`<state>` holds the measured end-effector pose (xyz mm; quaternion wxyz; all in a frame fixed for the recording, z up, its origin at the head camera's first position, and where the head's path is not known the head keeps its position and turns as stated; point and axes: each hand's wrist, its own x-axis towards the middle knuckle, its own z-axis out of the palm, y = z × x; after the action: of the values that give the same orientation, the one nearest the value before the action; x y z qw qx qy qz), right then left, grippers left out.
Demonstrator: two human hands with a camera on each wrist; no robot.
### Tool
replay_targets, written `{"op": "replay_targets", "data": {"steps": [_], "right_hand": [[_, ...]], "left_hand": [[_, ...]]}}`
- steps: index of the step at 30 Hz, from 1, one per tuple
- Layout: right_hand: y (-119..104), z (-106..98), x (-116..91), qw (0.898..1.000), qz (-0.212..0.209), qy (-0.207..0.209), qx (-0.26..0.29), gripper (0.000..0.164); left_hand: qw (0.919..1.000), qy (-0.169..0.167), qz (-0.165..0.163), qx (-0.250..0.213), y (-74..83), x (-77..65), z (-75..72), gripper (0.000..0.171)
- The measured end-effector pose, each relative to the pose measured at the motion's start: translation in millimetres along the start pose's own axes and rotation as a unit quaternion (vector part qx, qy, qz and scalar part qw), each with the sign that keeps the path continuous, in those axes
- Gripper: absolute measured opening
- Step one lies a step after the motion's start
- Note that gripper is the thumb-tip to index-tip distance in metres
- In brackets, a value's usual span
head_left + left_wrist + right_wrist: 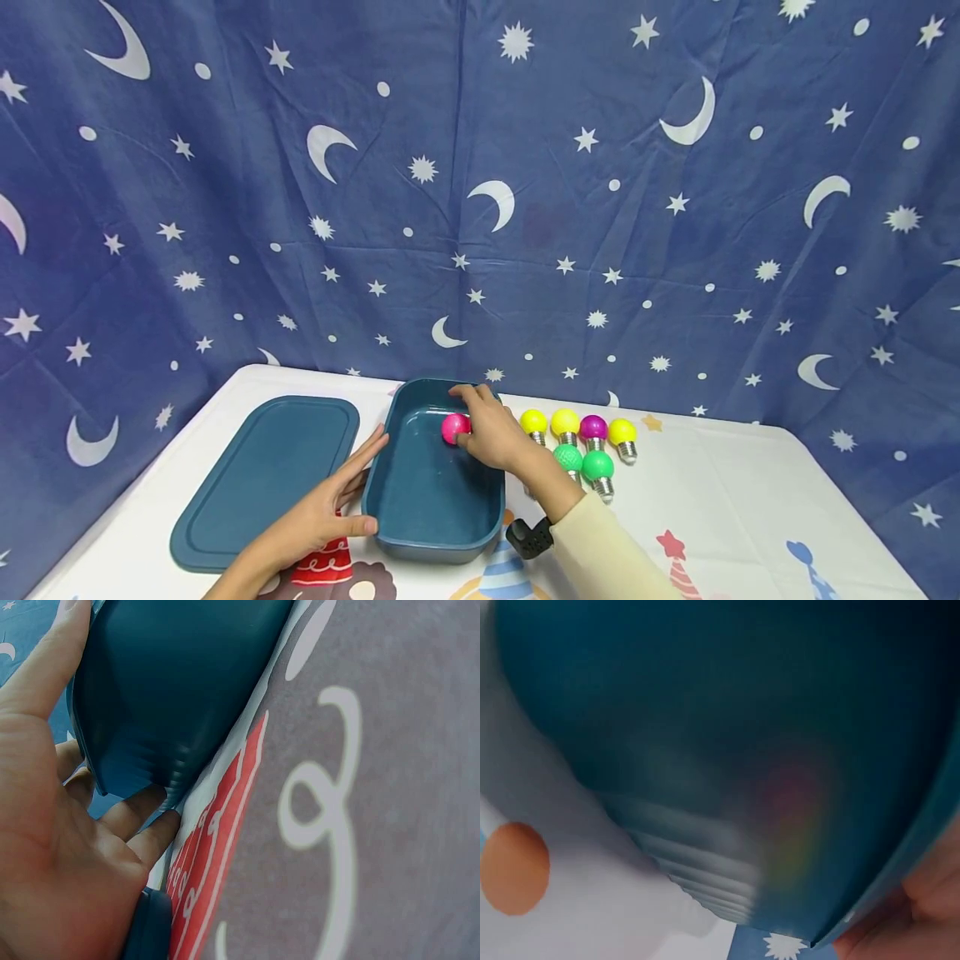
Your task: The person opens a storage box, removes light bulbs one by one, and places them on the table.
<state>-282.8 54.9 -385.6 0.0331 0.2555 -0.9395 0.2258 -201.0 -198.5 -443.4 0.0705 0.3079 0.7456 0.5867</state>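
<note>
A deep blue-teal plastic bin (435, 508) stands on the table. My left hand (322, 512) rests along its left wall with the fingers spread and fairly straight; the left wrist view shows those fingers (154, 832) against the outer side. My right hand (491, 427) reaches over the right rim into the bin. It holds a pink light bulb (453, 427), thumb at the globe's lower edge and forefinger raised beyond it; the bulb's base is hidden by the hand. In the right wrist view, part of the right hand (900, 926) shows past the bin wall (667, 712).
Right of the bin lie yellow bulbs (565, 422), a purple bulb (593, 427) and green bulbs (598, 465), some partly covered by my right forearm. A flat teal lid (270, 475) lies to the left. A star-patterned curtain (480, 250) hangs behind the table.
</note>
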Motion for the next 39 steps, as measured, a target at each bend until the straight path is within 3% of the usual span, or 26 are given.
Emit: {"op": "replay_targets", "data": {"steps": [13,21,25,30,36,39], "right_hand": [[2.6,4.1,-12.4,0.995,-0.038,-0.048,-0.08,0.05],[1.2,9.6,-12.5,0.989,-0.063,-0.067,-0.117,0.047],[-0.2,6.6,-13.6,0.993,-0.067,-0.056,-0.078,0.047],[-0.5,-1.2,-22.3,0.999,-0.043,-0.007,0.014,0.052],[4.3,-19.4,-41.4,0.994,-0.017,0.059,0.086,0.055],[12.0,-27.9,-51.4,0.991,-0.013,0.088,0.097,0.056]], "left_hand": [[0.9999,-0.005,-0.015,-0.001,-1.9,5.1,6.0,0.088],[1.0,-0.006,0.0,0.0,-0.6,6.3,4.2,0.088],[1.0,-0.005,-0.001,0.005,0.0,6.3,2.8,0.088],[1.0,-0.005,0.002,0.003,-0.6,5.6,1.9,0.088],[1.0,-0.003,0.001,0.006,-0.5,3.0,0.6,0.087],[0.9999,0.001,-0.001,0.012,-0.9,1.7,0.2,0.087]]}}
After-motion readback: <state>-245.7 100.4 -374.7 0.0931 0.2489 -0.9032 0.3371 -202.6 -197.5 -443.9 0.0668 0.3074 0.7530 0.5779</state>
